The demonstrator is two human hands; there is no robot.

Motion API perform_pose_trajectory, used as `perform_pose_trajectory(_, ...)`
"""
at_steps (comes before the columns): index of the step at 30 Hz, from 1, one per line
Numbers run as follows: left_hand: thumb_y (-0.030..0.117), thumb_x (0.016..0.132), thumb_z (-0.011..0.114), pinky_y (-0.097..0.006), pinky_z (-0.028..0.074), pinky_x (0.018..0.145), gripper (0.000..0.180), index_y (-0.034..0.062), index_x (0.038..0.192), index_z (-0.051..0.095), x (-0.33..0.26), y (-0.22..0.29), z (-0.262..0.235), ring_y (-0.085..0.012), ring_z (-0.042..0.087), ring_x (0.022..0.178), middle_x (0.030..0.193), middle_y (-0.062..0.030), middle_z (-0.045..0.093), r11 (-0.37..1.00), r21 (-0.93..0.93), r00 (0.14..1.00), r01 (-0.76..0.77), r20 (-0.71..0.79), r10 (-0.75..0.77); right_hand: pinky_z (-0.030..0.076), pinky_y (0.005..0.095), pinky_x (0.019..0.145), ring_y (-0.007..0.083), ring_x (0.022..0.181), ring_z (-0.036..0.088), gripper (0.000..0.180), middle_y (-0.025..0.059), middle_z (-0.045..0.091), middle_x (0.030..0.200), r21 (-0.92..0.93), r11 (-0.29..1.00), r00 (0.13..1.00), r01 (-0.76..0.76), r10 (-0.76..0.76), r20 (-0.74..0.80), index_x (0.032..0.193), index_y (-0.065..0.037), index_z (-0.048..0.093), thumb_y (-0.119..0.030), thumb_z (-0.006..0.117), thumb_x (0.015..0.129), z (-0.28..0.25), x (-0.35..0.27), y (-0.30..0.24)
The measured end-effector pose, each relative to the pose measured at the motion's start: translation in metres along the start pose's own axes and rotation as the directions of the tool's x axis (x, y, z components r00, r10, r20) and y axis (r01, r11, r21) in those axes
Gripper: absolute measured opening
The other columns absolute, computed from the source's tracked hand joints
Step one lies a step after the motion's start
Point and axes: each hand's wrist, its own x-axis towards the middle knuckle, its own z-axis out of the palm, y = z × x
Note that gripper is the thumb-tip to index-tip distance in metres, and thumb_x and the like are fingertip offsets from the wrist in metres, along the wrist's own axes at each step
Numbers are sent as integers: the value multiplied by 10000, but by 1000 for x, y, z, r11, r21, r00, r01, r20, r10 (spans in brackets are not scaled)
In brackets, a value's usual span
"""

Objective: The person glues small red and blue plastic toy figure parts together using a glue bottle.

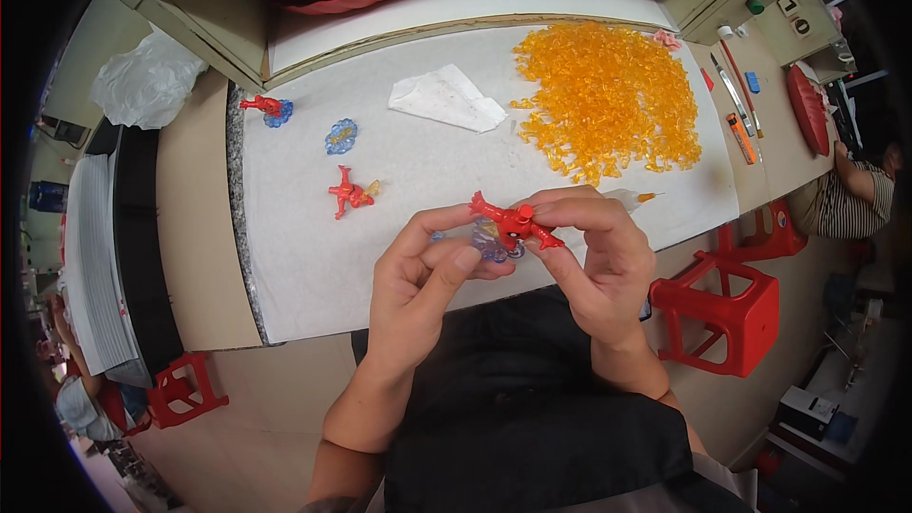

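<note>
Above the near edge of the table, my left hand [414, 290] pinches a translucent blue base [488, 243] between thumb and fingers. My right hand [608, 261] grips a small red toy figure [519, 220] by one end, and the figure lies right over the base. Whether the two are joined cannot be made out. On the white sheet to the left lies another red figure [350, 194] with a yellow piece on it. Farther off, a red figure on a blue base [277, 114] stands near a loose blue base with yellow [341, 137].
A big pile of translucent orange pieces [608, 100] covers the far right of the white sheet [304, 266]. A folded white paper [446, 100] lies mid-table. A bottle with a thin tip [631, 198] rests behind my right hand. Tools and an orange cutter [741, 138] lie farther right, near red stools [731, 323].
</note>
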Motion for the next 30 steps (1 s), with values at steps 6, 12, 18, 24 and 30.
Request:
perform_pose_trajectory(6, 69, 848, 433, -279, 461, 743, 275, -45, 1099, 434, 0, 1, -3, -174, 595, 790, 844, -131, 603, 1000, 6, 999, 12, 42, -12, 452, 256, 641, 188, 777, 566, 240, 121, 585, 892, -26, 999, 1000, 22, -22, 3, 908, -2, 564, 54, 591, 677, -1, -1, 1)
perform_pose_trajectory(12, 75, 844, 451, -273, 461, 738, 283, -52, 1096, 450, 2, 1, -2, -170, 593, 788, 851, -127, 601, 1000, 11, 999, 4, 35, -5, 454, 250, 642, 172, 779, 571, 243, 115, 585, 895, 16, 999, 999, -27, 28, -29, 929, 5, 556, 49, 583, 691, 0, -2, 2)
perform_pose_trajectory(18, 24, 818, 490, -262, 454, 752, 285, -61, 1088, 452, 0, 3, 1, -158, 578, 818, 906, -139, 588, 996, 54, 997, -76, 13, 75, 454, 246, 663, 166, 776, 575, 248, 117, 590, 909, 14, 997, 997, -70, 71, -38, 950, 15, 551, 56, 564, 706, 1, -2, 2)
perform_pose_trajectory(24, -23, 784, 522, -256, 447, 768, 265, -56, 1043, 474, -1, 0, 2, -154, 573, 846, 930, -137, 582, 989, 90, 992, -120, -23, 123, 454, 257, 698, 191, 813, 575, 236, 126, 587, 920, -29, 997, 998, -68, 68, 3, 939, 17, 559, 55, 562, 706, -1, -2, 4)
perform_pose_trajectory(30, -72, 746, 547, -258, 448, 779, 281, -42, 1018, 483, -4, -8, 0, -157, 566, 879, 932, -126, 578, 891, 356, 943, -281, -69, 325, 452, 272, 739, 223, 879, 566, 278, 144, 573, 957, -47, 999, 998, -18, 21, 60, 923, 10, 569, 76, 575, 653, 2, 1, -1)
